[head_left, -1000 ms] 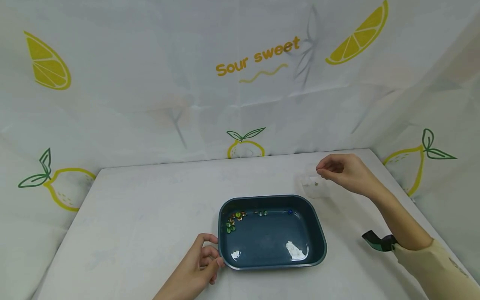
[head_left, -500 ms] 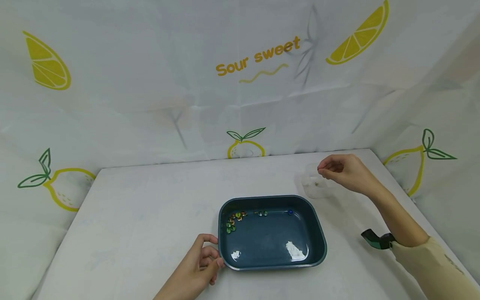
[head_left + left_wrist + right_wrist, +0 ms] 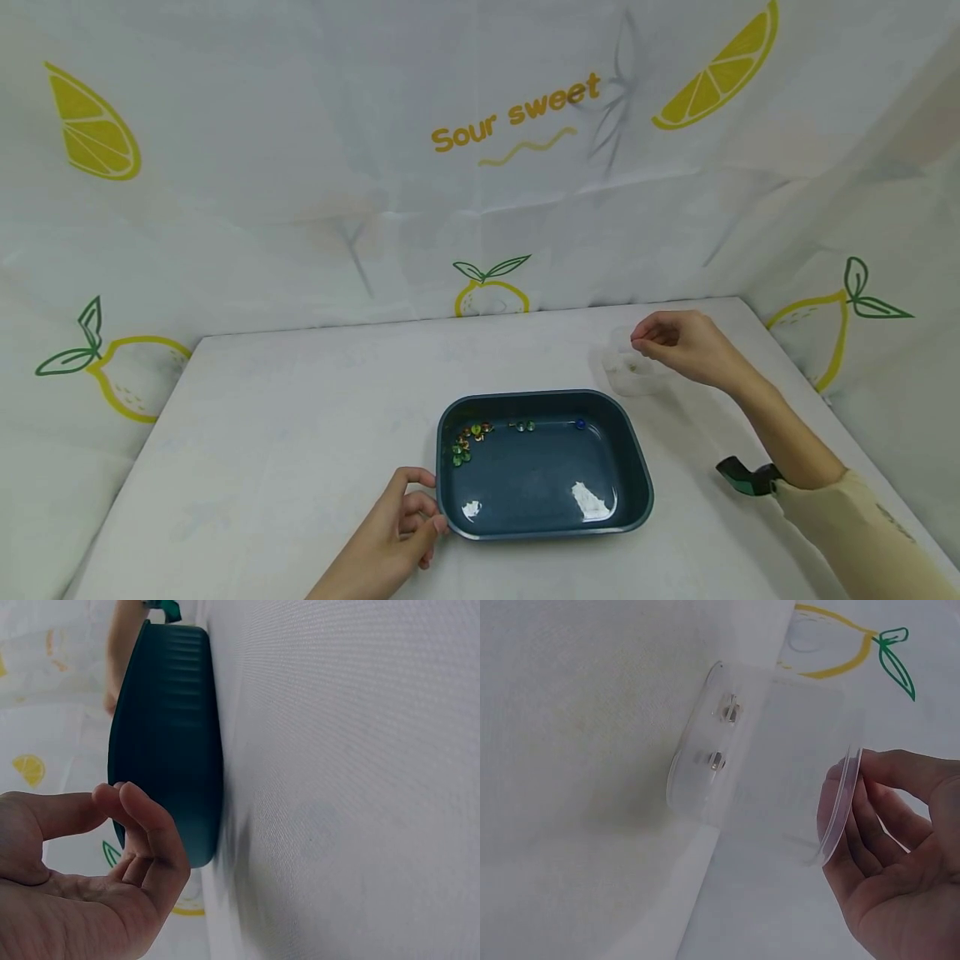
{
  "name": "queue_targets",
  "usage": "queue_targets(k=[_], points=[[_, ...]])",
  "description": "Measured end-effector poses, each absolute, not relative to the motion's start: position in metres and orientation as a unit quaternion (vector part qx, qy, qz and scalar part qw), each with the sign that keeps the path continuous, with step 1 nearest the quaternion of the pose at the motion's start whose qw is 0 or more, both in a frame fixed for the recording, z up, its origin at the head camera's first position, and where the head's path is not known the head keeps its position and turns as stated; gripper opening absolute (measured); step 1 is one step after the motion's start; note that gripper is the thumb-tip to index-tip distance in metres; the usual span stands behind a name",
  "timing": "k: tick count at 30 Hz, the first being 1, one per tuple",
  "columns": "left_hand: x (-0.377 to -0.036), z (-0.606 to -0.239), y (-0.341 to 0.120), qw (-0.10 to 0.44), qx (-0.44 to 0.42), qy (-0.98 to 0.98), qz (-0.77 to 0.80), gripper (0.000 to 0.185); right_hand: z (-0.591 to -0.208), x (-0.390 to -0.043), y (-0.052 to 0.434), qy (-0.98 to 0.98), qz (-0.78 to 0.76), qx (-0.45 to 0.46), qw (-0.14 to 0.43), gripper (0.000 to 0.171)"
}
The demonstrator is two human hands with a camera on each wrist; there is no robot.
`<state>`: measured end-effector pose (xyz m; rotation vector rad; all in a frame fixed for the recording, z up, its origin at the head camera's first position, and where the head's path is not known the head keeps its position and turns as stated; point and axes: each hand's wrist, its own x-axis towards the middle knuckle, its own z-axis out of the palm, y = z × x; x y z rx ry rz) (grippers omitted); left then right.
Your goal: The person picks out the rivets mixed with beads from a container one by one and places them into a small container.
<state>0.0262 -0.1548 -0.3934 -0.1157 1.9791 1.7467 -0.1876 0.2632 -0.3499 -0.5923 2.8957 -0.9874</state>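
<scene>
A dark teal tray (image 3: 540, 393) holding water sits mid-table, with several green and amber beads (image 3: 468, 437) near its far left corner and a blue bead (image 3: 580, 424) further right. My left hand (image 3: 427, 500) lies at the tray's near left corner, its loosely curled fingers touching the tray wall (image 3: 169, 735); the left hand (image 3: 120, 799) holds nothing. A clear plastic cup (image 3: 626, 375) stands behind the tray's far right corner. My right hand (image 3: 641, 342) pinches its rim. In the right wrist view, the right hand (image 3: 853, 787) pinches the cup (image 3: 727, 765), which has small bits at its bottom.
White cloth walls printed with lemons enclose the table on three sides. The table's right edge (image 3: 810, 383) runs close to my right forearm. A green wrist strap (image 3: 742, 477) shows on my right arm. Bare white tabletop (image 3: 300, 417) stretches left of the tray.
My right hand has edged slightly left at the cup and its forearm has drawn back a little. The left hand, tray and beads have not moved.
</scene>
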Motion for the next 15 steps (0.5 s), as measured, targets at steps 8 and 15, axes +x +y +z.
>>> queue_targets(k=[8,15], points=[[0.0263,-0.3926,-0.1546,0.247,-0.039,0.724,0.643,0.050,-0.3527,-0.1885,0.2603,0.931,-0.309,-0.197,0.008,0.007],[0.0267,-0.3930,-0.1544,0.247,-0.040,0.725,0.642,0.050,-0.3537,-0.1886,0.2602,0.932,-0.304,-0.199,0.006,0.006]])
